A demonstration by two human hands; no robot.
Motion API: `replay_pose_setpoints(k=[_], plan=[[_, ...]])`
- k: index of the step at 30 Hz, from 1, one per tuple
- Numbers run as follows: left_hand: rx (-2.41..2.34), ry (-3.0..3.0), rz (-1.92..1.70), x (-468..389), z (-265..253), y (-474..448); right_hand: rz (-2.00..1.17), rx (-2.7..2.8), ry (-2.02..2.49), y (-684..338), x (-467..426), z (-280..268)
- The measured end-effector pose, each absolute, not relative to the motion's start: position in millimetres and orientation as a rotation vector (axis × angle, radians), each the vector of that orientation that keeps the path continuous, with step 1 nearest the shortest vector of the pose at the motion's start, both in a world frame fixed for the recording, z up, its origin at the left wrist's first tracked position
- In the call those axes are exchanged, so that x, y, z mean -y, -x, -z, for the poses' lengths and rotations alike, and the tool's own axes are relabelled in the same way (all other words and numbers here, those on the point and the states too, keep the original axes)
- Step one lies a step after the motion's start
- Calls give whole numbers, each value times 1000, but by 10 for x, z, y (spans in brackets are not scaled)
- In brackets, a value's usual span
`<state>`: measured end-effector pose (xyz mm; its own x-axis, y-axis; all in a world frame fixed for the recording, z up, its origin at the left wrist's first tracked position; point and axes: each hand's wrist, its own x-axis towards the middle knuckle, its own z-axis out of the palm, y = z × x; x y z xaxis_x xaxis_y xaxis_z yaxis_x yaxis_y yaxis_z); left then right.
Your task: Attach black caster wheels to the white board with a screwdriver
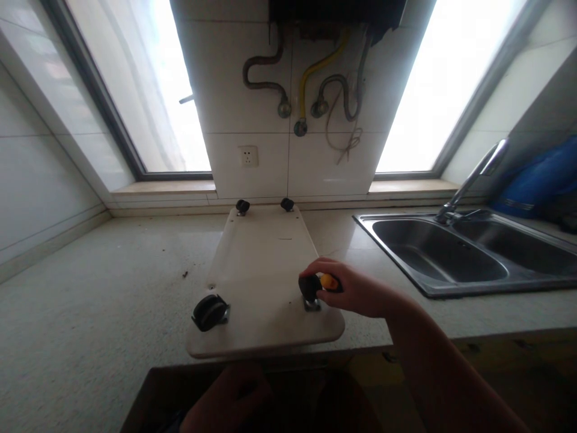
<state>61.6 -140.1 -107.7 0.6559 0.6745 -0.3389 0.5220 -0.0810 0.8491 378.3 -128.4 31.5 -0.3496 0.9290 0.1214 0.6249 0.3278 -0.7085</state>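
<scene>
A pale board with rounded corners lies on the counter, its casters facing up. My right hand is closed, with thumb and fingers pinching the black near-right caster on its metal plate. A yellow-and-black tool handle is tucked in the same hand; its working end is hidden. At the near-left corner another black caster lies tilted. Two more casters, a left one and a right one, stand at the far end. My left hand is low in shadow, fingers curled; any contents are hidden.
To the right, a double steel sink with a faucet is set into the counter. Small dark bits lie left of the board. A wall socket and pipes are behind. A blue object stands far right.
</scene>
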Motion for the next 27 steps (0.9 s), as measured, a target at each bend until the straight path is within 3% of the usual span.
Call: replay_pose_setpoints(k=[15,27], plan=[[-942,-1926,72,1452,1237,-640,-671,1698,1766,-3686,1572,-157],[-901,-1997,13,1468,1273,-628,-703,1571,1704,-3698,1606,-17]])
